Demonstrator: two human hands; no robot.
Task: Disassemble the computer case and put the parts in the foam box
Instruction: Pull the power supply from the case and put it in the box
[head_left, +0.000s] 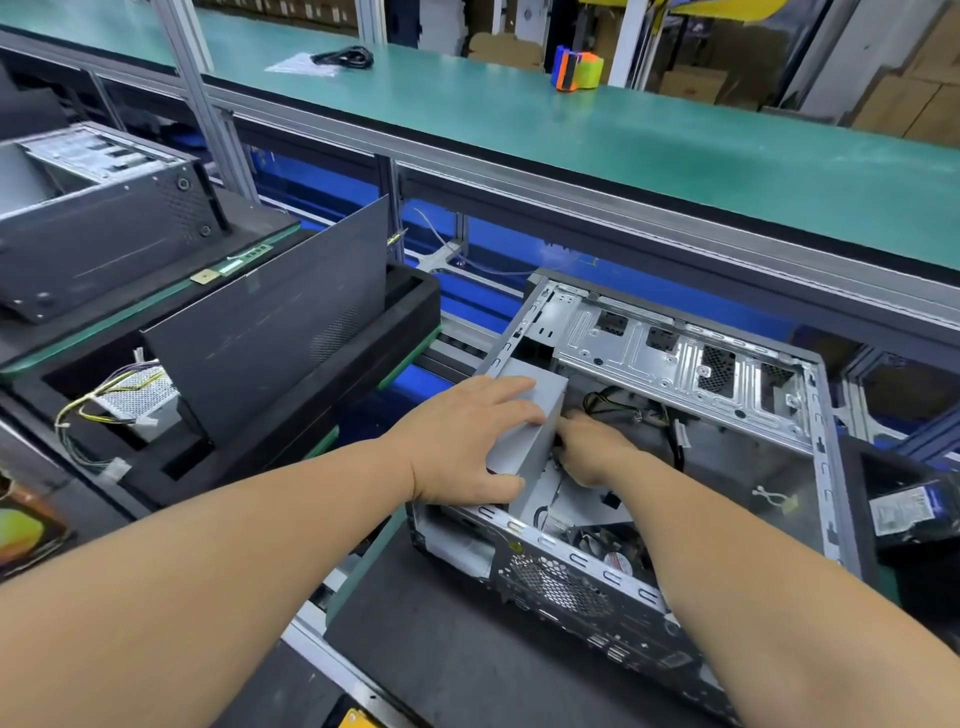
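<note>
1. Your left hand (467, 441) clamps the grey power supply (524, 431) inside the computer case (727, 374), steadying it; your right hand (587, 447), beside it, reaches among the cables (613, 402), grip hidden.
2. Left of the case, the foam box (410, 301) already holds a side panel (270, 322).

A coiled black cable (343, 56) and colourful tape dispenser (576, 70) lie well apart on the green bench (571, 130).

One head-worn wide-angle view looks forward and steeply down from close above the near edge of the tabletop (426, 670), both forearms reaching in from the bottom, straight lines bowing toward the frame's margins.
</note>
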